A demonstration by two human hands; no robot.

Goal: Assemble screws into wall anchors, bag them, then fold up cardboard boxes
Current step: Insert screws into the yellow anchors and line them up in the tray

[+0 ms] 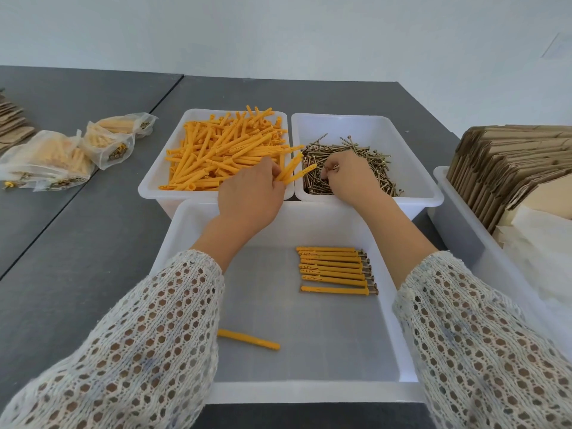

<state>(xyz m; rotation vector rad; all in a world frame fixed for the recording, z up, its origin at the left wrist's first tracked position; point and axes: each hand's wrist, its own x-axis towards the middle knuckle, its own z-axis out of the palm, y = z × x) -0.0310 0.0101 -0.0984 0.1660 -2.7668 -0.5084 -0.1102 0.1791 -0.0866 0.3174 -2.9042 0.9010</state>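
Seven assembled anchors (pixel 335 269) lie in the near tub (pixel 383 388). Left hand (pixel 247 196) grips loose anchors (pixel 294 171); right hand (pixel 348 178) probably pinches a screw. Bagging, boxes remain.

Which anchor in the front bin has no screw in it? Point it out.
The lone anchor lying apart near the left sleeve, at the front bin's near left. The row of anchors further back on the right all show screw heads at their right ends.

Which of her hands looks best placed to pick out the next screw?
Right. The right hand is already down in the screw bin, fingers curled among the screws, while the left hand is busy gripping several yellow anchors.
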